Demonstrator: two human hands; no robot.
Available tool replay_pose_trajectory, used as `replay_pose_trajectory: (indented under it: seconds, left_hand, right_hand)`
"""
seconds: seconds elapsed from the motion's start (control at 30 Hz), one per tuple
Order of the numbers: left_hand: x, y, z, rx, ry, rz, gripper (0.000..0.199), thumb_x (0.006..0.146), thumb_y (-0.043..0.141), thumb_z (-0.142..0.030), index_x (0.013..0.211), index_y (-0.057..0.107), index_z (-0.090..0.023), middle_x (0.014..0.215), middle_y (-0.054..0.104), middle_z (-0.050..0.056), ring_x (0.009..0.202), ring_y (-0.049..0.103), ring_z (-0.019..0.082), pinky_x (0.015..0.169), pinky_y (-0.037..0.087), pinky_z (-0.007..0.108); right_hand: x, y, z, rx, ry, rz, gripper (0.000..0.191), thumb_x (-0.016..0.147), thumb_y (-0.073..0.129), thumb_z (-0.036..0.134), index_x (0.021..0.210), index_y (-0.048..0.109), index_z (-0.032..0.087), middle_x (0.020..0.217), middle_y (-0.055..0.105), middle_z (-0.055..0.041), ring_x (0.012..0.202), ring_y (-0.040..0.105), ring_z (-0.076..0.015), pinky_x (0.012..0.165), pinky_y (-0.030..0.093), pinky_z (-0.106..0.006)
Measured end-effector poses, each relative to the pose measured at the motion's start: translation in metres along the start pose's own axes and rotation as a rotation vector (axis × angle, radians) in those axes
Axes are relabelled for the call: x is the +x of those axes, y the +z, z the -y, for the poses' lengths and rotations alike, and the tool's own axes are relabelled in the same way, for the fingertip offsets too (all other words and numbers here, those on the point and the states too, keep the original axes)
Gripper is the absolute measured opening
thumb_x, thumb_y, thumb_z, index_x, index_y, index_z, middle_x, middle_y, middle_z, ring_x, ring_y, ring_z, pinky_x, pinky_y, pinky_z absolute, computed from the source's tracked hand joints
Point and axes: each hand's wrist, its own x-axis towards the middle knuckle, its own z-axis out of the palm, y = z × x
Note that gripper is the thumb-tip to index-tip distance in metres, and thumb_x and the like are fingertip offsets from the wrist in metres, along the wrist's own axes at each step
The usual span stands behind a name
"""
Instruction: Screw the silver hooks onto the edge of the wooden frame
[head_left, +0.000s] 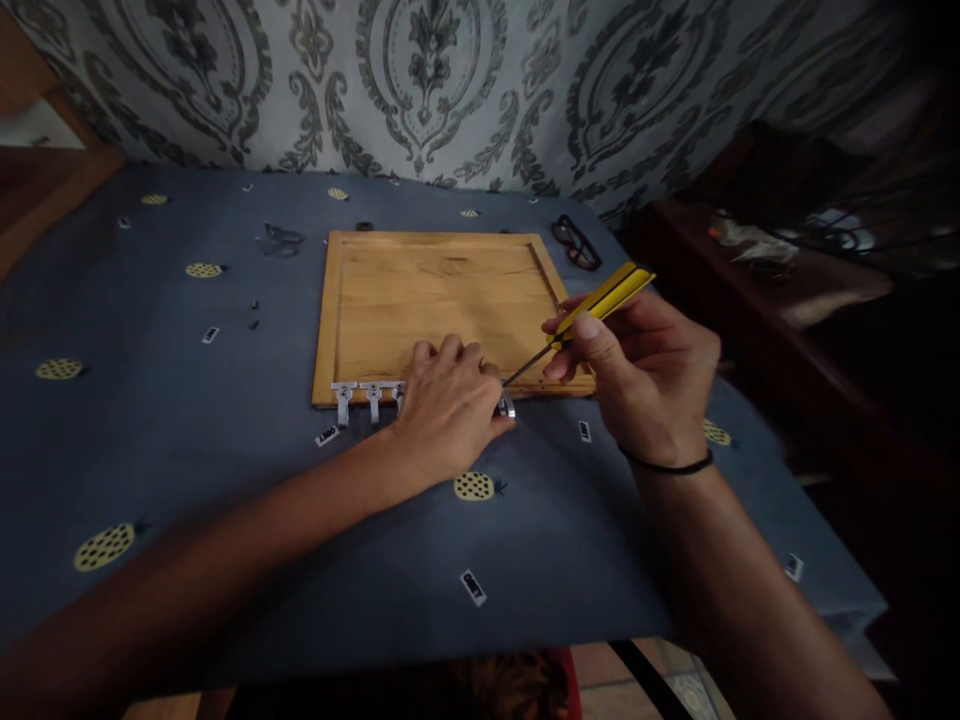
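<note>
A wooden panel (435, 290) with a raised frame lies flat on the blue cloth. Along its near edge sit several metal hooks (374, 398), the rightmost ones partly covered by my left hand (454, 405). That hand rests on the near edge, its fingers curled and its thumb beside a metal hook piece (506, 405). My right hand (649, 365) grips the yellow handle of a screwdriver (606, 300) between thumb and fingers. The screwdriver's shaft slants down to the left, its tip close to the metal piece by my left hand.
Dark-framed glasses (576, 243) lie beyond the panel's right corner. Left of the panel are a greyish tool (280, 238) and small dark pieces (254, 324). Patterned fabric (427, 90) hangs behind the table. A dark wooden surface (795, 275) holding clutter stands at right.
</note>
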Motion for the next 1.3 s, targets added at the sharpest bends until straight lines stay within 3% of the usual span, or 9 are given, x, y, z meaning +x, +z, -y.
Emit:
replay_pose_trajectory:
  seconds: [0.23,0.33,0.43,0.6,0.73,1.07,1.3]
  left_hand:
    - [0.0,-0.001,-0.001,0.0,-0.012,0.001,0.035,0.089,0.07,-0.048,0.103,0.072,-0.015,0.113,0.067,0.013,0.112,0.053,0.032,0.089,0.04,0.044]
    - [0.0,-0.002,-0.001,-0.001,-0.009,0.006,0.036,0.089,0.07,-0.048,0.103,0.071,-0.015,0.114,0.067,0.013,0.113,0.053,0.032,0.09,0.04,0.044]
    - [0.0,-0.004,-0.002,0.003,-0.012,0.036,0.038,0.091,0.068,-0.048,0.108,0.07,-0.014,0.117,0.066,0.013,0.115,0.053,0.032,0.091,0.039,0.045]
    - [0.001,-0.006,-0.002,0.015,-0.019,0.048,0.039,0.091,0.068,-0.049,0.109,0.07,-0.014,0.116,0.066,0.014,0.115,0.052,0.032,0.091,0.039,0.044]
    - [0.0,-0.005,-0.002,0.019,-0.012,0.027,0.039,0.09,0.068,-0.049,0.107,0.07,-0.014,0.115,0.067,0.013,0.113,0.052,0.032,0.09,0.039,0.044]
    - [0.0,-0.004,-0.002,-0.003,-0.013,0.024,0.038,0.09,0.07,-0.047,0.108,0.071,-0.014,0.116,0.067,0.014,0.116,0.054,0.034,0.092,0.041,0.047]
    - [0.001,-0.004,-0.002,0.01,-0.011,0.021,0.037,0.09,0.07,-0.048,0.106,0.072,-0.015,0.115,0.068,0.013,0.115,0.054,0.033,0.091,0.041,0.046]
  right_hand:
    - [0.004,0.0,-0.002,0.017,-0.002,-0.037,0.028,0.073,0.085,0.047,0.076,0.067,0.026,0.072,0.066,0.0013,0.044,0.057,-0.0132,0.04,0.049,-0.031]
    - [0.003,0.001,0.001,0.03,-0.004,-0.035,0.025,0.074,0.085,0.045,0.077,0.069,0.027,0.074,0.067,0.0019,0.046,0.059,-0.0126,0.042,0.052,-0.031]
    - [-0.001,-0.001,0.008,0.009,0.006,0.066,0.019,0.077,0.084,0.039,0.087,0.074,0.027,0.079,0.072,0.0009,0.052,0.064,-0.0128,0.05,0.057,-0.03]
    - [-0.006,-0.004,0.012,-0.005,0.009,0.189,0.024,0.079,0.082,0.043,0.092,0.077,0.023,0.088,0.076,-0.0014,0.064,0.069,-0.0131,0.059,0.062,-0.028]
    - [-0.005,-0.003,0.01,0.01,0.024,0.176,0.026,0.081,0.08,0.044,0.095,0.076,0.023,0.091,0.077,-0.0022,0.064,0.069,-0.0131,0.059,0.061,-0.027]
    - [-0.004,0.005,0.004,0.021,-0.011,0.092,0.025,0.076,0.084,0.044,0.081,0.068,0.025,0.068,0.066,0.0045,0.048,0.061,-0.0104,0.047,0.055,-0.025]
    - [-0.003,0.003,0.009,0.076,0.02,0.108,0.027,0.074,0.086,0.045,0.086,0.07,0.027,0.077,0.071,0.0032,0.052,0.066,-0.0108,0.052,0.058,-0.026]
